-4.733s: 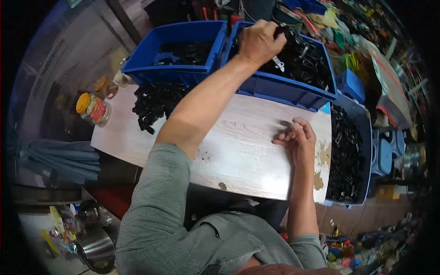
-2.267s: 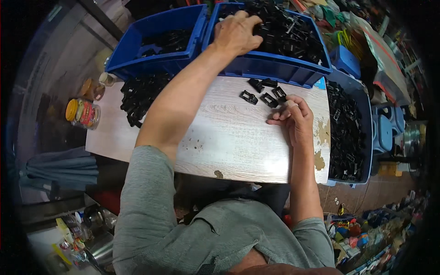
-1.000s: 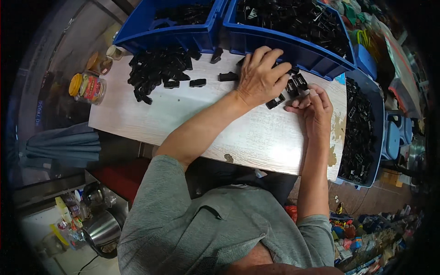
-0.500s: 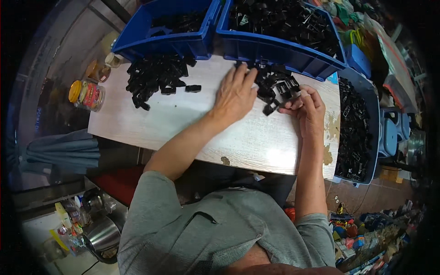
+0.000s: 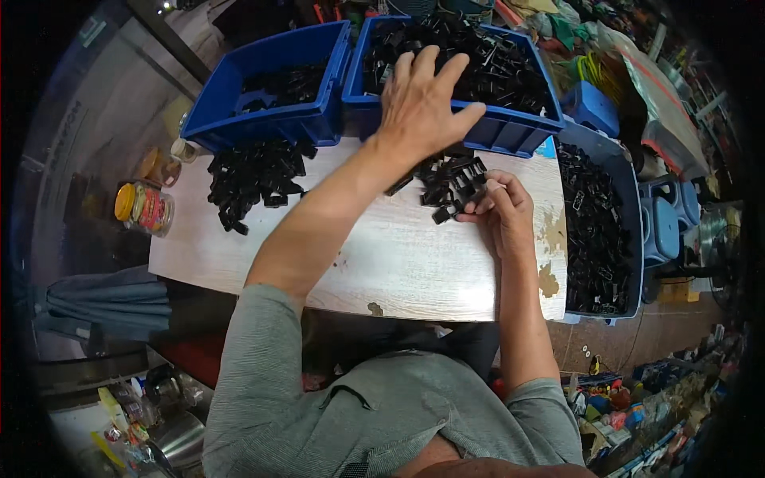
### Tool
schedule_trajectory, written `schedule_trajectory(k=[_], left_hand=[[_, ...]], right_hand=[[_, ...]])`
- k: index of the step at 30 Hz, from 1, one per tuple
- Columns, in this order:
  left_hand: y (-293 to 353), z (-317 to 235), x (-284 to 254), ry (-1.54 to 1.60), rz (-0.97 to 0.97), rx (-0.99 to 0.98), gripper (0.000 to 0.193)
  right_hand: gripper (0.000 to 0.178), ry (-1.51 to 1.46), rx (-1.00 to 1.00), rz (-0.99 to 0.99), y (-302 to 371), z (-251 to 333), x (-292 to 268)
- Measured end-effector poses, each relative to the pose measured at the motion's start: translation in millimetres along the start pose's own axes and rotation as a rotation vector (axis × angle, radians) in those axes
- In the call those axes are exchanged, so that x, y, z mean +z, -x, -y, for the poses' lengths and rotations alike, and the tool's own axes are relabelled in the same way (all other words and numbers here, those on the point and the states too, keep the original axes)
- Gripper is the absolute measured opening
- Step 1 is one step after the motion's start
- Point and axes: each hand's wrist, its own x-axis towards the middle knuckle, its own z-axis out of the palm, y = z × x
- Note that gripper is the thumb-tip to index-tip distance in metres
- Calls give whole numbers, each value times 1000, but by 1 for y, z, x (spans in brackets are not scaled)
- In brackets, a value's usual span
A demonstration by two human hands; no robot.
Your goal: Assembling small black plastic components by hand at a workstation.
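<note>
My left hand (image 5: 422,103) is stretched over the front edge of the right blue bin (image 5: 510,131), fingers spread and nothing visible in them. That bin is heaped with small black plastic parts (image 5: 502,68). On the table just below it lies a loose pile of the same parts (image 5: 453,182), partly hidden by my left wrist. At the right side of this pile is my right hand (image 5: 510,211), its fingers curled together with the tips against the parts. Whatever sits between those fingers is too small to make out.
A second black pile (image 5: 251,179) lies at the table's left, before another blue bin (image 5: 263,123) holding fewer parts. Lidded jars (image 5: 147,209) stand along the left edge. Right of the table (image 5: 382,279) is a large tub (image 5: 629,239) of black parts, with blue stools (image 5: 660,227) beyond.
My left hand has lifted off the table pile and reached forward over the right bin, its fingers spreading. My right hand stays beside the pile. The whole view has shifted a little.
</note>
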Motion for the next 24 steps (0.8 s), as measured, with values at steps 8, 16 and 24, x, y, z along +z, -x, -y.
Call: schedule_trajectory(k=[8,16,24], left_hand=[[-51,8,34,-166,290,-107,57],[-55,21,41,-237,327,-120,55],[-51,31,50,-65,196,-92,41]], right_hand=[[24,-2,15,-11,1,2,2],[26,-53,30,-18,0,3,6],[27,-1,7,-21,1,2,3]])
